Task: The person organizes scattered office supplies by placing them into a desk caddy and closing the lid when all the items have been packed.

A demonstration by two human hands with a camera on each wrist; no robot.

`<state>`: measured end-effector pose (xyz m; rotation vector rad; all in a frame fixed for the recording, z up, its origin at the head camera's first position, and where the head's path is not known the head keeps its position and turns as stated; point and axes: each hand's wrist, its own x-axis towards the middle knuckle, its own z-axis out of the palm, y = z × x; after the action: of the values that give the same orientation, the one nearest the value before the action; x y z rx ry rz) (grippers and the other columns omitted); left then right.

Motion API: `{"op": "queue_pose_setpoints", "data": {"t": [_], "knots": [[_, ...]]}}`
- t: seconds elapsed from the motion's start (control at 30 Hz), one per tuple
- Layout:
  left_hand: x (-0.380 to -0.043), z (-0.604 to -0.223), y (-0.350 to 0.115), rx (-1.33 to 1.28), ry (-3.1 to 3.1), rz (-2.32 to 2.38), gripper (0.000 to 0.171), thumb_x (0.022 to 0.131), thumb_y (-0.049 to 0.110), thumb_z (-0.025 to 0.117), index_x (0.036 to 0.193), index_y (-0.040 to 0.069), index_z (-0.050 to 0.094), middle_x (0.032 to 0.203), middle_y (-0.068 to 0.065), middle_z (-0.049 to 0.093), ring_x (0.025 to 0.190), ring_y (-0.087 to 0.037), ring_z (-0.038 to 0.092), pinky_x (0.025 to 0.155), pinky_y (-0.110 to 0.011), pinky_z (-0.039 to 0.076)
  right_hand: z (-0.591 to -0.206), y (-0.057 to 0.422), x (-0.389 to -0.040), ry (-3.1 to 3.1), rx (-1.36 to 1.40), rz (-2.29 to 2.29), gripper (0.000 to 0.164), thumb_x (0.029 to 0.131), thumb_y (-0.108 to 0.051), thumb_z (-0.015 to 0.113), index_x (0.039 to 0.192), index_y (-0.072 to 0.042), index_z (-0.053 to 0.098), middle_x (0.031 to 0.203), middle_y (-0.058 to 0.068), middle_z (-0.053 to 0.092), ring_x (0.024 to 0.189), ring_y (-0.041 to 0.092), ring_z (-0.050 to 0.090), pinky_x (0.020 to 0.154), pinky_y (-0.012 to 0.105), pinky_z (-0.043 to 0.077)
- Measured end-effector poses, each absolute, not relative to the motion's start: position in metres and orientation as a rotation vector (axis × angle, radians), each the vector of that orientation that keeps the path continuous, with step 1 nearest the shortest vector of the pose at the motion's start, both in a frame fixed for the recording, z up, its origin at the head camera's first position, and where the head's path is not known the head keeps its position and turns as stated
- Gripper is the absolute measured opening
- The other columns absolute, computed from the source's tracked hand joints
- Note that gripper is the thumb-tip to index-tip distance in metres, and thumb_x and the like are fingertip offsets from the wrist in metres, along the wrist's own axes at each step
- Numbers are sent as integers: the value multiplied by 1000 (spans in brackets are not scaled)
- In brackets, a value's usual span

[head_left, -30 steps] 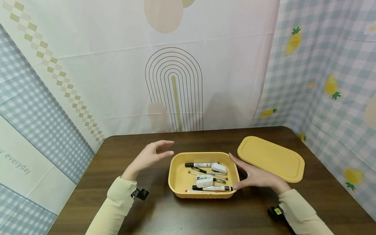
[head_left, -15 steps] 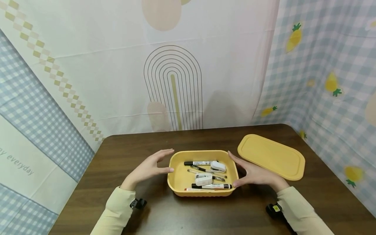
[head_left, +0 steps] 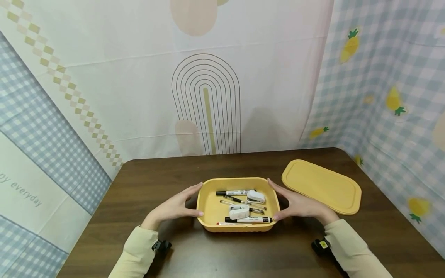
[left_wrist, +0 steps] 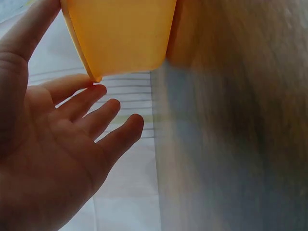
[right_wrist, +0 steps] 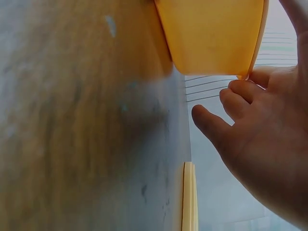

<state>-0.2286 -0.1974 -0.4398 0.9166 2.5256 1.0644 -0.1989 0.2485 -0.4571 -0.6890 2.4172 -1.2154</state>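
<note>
A yellow plastic box (head_left: 213, 204) with rounded corners sits on the table in the head view. Inside lie black-capped markers (head_left: 248, 220), black pens (head_left: 237, 199), two small white items (head_left: 256, 197) and a red-tipped stick (head_left: 222, 224). My left hand (head_left: 174, 208) grips the box's left end, thumb at the front corner and fingers at the back one. The right hand (head_left: 300, 204) holds the opposite end the same way. Both wrist views show fingertips at the rim, with the lower fingers spread free beneath it.
A flat yellow lid (head_left: 321, 187) lies at the back right of the dark wooden table (head_left: 222, 255), just beyond the right hand. Behind the table hangs a patterned cloth (head_left: 271, 77), and blue checked cloth (head_left: 382, 135) closes off the right side.
My left hand has come down and right, from above the table to the box's left end. The box has shifted slightly left, and the right hand has moved with it.
</note>
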Motion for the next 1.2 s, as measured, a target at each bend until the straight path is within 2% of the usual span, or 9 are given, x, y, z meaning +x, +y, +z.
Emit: {"op": "queue_pose_setpoints", "data": {"t": [0.3,0.53,0.87,1.2], "knots": [[-231,-443,-203,891,2437,1130,99,86,37,82,161,11,23,166,-9,22,150,-27,22,115,-51,32,-458,246,-207,2413,-686,-1209,113,84,-30,84,162,-35,2,168,7,3,152,34,10,115,63,20],[-234,-444,-203,876,2428,1161,98,86,34,82,161,12,24,165,-7,23,148,-27,28,115,-49,32,-457,247,-208,2414,-685,-1218,116,84,-31,84,164,-24,0,168,9,1,152,37,8,114,65,21],[-231,-451,-208,920,2417,1169,96,87,33,81,161,13,23,165,-7,23,149,-27,25,114,-51,32,-457,244,-205,2401,-680,-1222,115,83,-31,84,164,-25,2,168,4,2,152,30,8,115,62,20],[-229,-449,-206,929,2382,1162,96,90,31,78,162,11,19,167,-9,17,150,-27,22,115,-51,31,-458,245,-205,2450,-707,-1167,116,83,-36,84,164,-21,1,168,10,3,151,37,11,113,64,23]]}}
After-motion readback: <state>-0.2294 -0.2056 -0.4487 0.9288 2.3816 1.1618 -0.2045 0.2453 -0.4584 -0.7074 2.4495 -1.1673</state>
